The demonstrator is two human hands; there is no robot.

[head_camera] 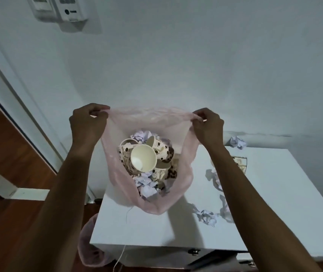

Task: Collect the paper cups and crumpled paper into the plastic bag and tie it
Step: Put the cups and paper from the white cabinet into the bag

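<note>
Left hand [87, 122] and right hand [207, 124] pinch the thin pink bag's [184, 173] rim wide; cups [143, 157] inside, table [264, 193] beneath.

1 head view — looking steeply down, close over the table [156, 228].

Pale pink see-through bag [186, 173], cream cups [143, 157] with brown spots, lilac-white crumpled paper [206, 215], white table [264, 203]

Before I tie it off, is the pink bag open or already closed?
Open. The left hand and right hand hold the pink plastic bag stretched apart, showing paper cups inside.
</note>
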